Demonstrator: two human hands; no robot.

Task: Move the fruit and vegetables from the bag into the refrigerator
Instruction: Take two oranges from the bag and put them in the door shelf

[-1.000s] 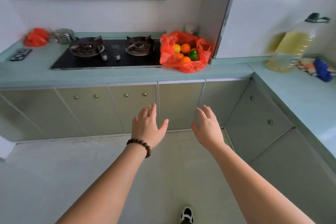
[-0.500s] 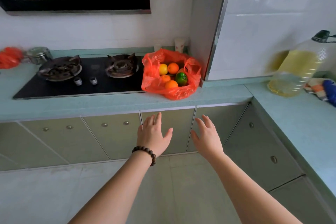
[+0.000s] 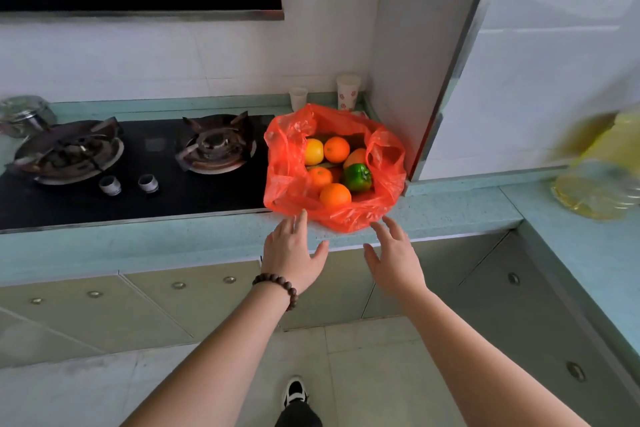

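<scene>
An open orange-red plastic bag sits on the teal countertop, right of the stove. Inside lie several oranges, a yellow fruit and a green pepper. My left hand, with a bead bracelet at the wrist, is held out with fingers spread just short of the bag's front edge. My right hand reaches alongside it, fingers straight, also just below the bag. Both hands hold nothing. The white refrigerator stands to the right of the bag.
A black gas stove with two burners fills the counter's left. Two paper cups stand behind the bag. A large bottle of yellow oil stands on the right counter. A metal pot sits at far left. Cabinet doors lie below.
I have stepped closer to the counter. Both hands have moved forward and up, from in front of the cabinet doors to just before the bag.
</scene>
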